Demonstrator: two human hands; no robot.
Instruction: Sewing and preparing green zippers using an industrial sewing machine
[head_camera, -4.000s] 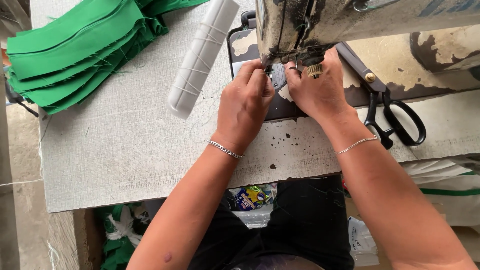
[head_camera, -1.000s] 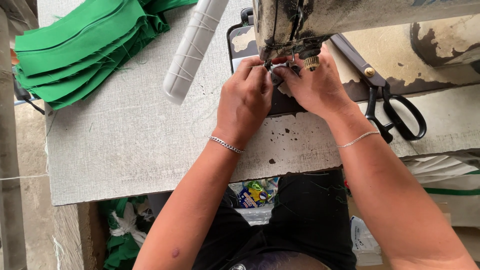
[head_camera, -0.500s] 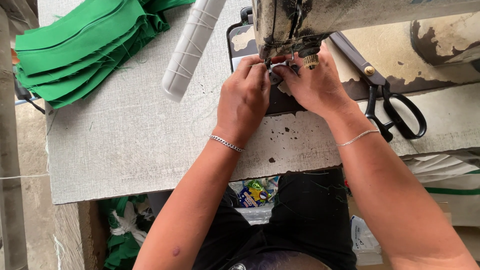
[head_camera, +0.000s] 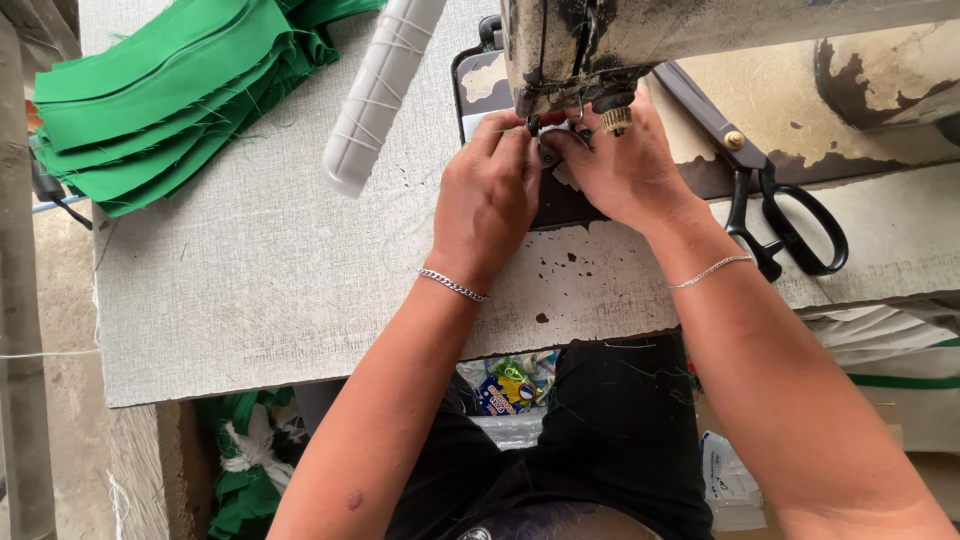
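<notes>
Pale scrap of cloth (head_camera: 570, 176), only partly seen, lies under the needle end of the sewing machine (head_camera: 570, 50), directly between the two hands and just beyond their fingertips. Left hand (head_camera: 487, 200) approaches from the near left, right hand (head_camera: 625, 165) from the near right; both meet at the presser foot (head_camera: 552, 135), so neither is clearly the nearer, though the left fingertips (head_camera: 520, 130) sit closest to the metal foot. Grip of the left hand: fingers curled and pressed together on the small piece at the foot; grip of the right hand: thumb and forefinger drawn in to a pinch on the same spot, but what exactly lies between them is hidden by the machine head. Long axis of the cloth cannot be told, since too little of it shows. Its visible corner looks whitish, thin and flat against the dark bed plate (head_camera: 560, 205). Each wrist bears a thin silver chain. On the grey woven worktop (head_camera: 250, 290), well apart to the far left, rests a stack of green cloth strips (head_camera: 170, 95); a white ribbed tube (head_camera: 380, 90) lies aslant between that stack and the machine. Black-handled scissors (head_camera: 770, 200) lie to the right of the right wrist, blades pointing away towards the machine
</notes>
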